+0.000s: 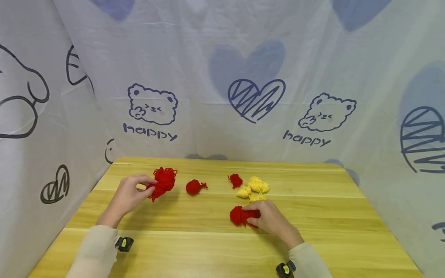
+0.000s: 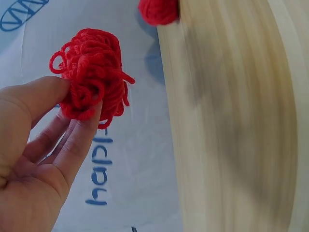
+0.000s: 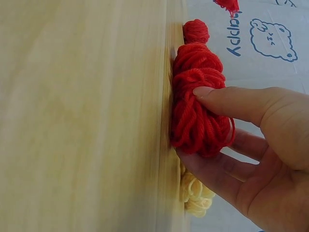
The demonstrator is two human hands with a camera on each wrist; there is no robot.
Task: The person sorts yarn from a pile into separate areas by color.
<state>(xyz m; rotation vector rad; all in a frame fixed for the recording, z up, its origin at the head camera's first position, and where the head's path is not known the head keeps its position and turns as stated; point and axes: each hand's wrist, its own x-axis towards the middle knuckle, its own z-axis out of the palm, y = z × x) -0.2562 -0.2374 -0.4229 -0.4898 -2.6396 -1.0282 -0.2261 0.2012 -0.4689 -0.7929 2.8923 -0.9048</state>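
Note:
My left hand (image 1: 130, 193) pinches a loopy bundle of red yarn (image 1: 165, 180) between thumb and fingers. In the left wrist view this red yarn bundle (image 2: 96, 72) is held up off the table, loose loops sticking out. On the right, my right hand (image 1: 272, 219) grips a longer red yarn skein (image 1: 240, 215) low at the tabletop. The right wrist view shows the thumb across the skein (image 3: 200, 106) and fingers under its other side. A small round red yarn ball (image 1: 193, 187) with a loose tail lies between the hands.
Beyond the right hand lie a small red yarn piece (image 1: 235, 180) and several yellow yarn bundles (image 1: 258, 185) close together. All rest on a wooden table (image 1: 180, 247). A printed white curtain (image 1: 205, 127) hangs behind the table and along both sides.

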